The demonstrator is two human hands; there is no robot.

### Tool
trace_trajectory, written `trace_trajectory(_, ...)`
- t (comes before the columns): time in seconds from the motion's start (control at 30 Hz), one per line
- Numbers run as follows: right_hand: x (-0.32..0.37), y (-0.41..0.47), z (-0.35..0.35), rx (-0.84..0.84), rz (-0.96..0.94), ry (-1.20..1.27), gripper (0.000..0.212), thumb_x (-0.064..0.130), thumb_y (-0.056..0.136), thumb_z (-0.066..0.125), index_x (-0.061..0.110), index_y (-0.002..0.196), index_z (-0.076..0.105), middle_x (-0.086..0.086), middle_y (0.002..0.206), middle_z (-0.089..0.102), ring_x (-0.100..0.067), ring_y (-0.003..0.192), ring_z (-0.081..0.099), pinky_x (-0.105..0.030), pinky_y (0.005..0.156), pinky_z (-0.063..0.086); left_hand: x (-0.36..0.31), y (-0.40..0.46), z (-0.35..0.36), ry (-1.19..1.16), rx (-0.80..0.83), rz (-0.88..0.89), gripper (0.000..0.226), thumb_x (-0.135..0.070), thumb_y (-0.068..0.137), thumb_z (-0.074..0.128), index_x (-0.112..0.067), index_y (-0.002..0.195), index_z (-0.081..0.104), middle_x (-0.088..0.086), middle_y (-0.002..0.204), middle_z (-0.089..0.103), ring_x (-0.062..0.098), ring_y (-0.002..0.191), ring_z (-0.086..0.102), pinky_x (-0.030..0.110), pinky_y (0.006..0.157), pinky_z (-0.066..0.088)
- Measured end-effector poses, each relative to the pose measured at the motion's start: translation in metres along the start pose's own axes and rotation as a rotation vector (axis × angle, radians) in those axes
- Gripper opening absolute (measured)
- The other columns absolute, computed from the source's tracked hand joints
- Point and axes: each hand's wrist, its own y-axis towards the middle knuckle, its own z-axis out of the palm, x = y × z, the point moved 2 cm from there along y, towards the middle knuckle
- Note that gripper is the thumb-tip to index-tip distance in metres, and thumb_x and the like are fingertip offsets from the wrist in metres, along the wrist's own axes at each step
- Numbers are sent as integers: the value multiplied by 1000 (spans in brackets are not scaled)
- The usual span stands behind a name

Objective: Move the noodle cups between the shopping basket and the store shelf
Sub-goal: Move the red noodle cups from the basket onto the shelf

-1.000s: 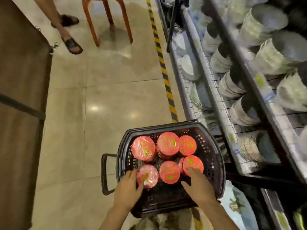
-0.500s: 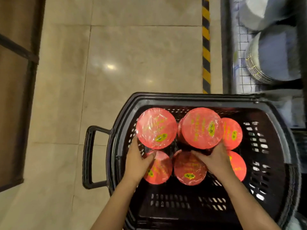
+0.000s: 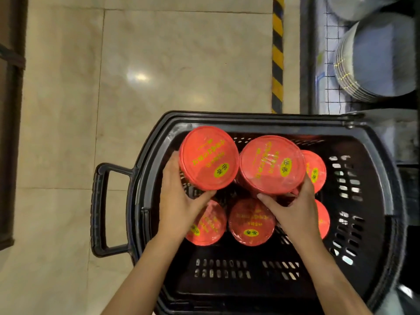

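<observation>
the left hand [image 3: 179, 201] curls its fingers and thumb around the side of a red-lidded noodle cup [image 3: 209, 158], thumb tip showing just under the lid's near edge and the fingertips hidden behind the cup's far-left side; the right hand [image 3: 293, 208] wraps a second noodle cup [image 3: 271, 163] the same way, thumb pressed below the lid's near rim and the fingers reaching up the right side, their tips out of sight; both held cups sit higher than the others and lie side by side, lids nearly touching, over the far half of the black shopping basket [image 3: 375, 223]; lower down in the basket stand more cups; one [image 3: 209, 223] partly under the left palm, one [image 3: 251, 221] between the two wrists, one [image 3: 316, 169] just right of the right-hand cup, and one [image 3: 322, 219] mostly hidden behind the right wrist; each lid is red with yellow print under clear wrap; the basket's near floor shows bare slotted plastic; its handle [image 3: 100, 210] juts out to the left over the pale tiled floor [image 3: 159, 64]; a yellow-and-black striped tape [image 3: 277, 53] runs along the floor beside the store shelf [image 3: 327, 64], where a stack of grey plates [image 3: 375, 55] rests on a wire grid.
</observation>
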Motion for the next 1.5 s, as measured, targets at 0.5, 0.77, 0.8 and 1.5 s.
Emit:
trace_trajectory(0.5, 0, 22, 13, 44, -152, -140, 127, 37, 49, 90, 33, 145, 7, -4, 148, 34, -23, 137, 33, -46, 112, 31, -3, 16, 31, 735, 184, 360, 114, -24, 47, 90, -14, 140, 25, 16, 144, 39, 38, 133, 36, 59, 101, 27)
trace_trajectory(0.77, -7, 17, 21, 24, -25, 36, 118, 35, 55, 88, 20, 146, 14, -3, 145, 33, -20, 134, 35, -37, 107, 35, -1, 39, 26, 835, 177, 465, 112, -38, 43, 88, -12, 137, 33, 18, 130, 52, 39, 119, 50, 56, 97, 38)
trace_trajectory(0.8, -10, 15, 20, 33, 31, 74, 119, 37, 55, 87, 21, 147, 13, -2, 145, 33, -20, 133, 35, -39, 108, 35, -1, 39, 26, 833, 180, 455, 107, -41, 45, 85, -12, 136, 36, 17, 127, 53, 39, 116, 52, 54, 95, 40)
trace_trajectory(1.5, 104, -149, -186, -134, 261, 858, 107, 50, 33, 88, 21, 128, 48, 1, 111, 66, -22, 103, 63, -47, 97, 47, -230, -83, -79, -467, 207, -297, 76, -28, 62, 81, -22, 127, 41, -9, 107, 60, 5, 92, 60, 24, 77, 49)
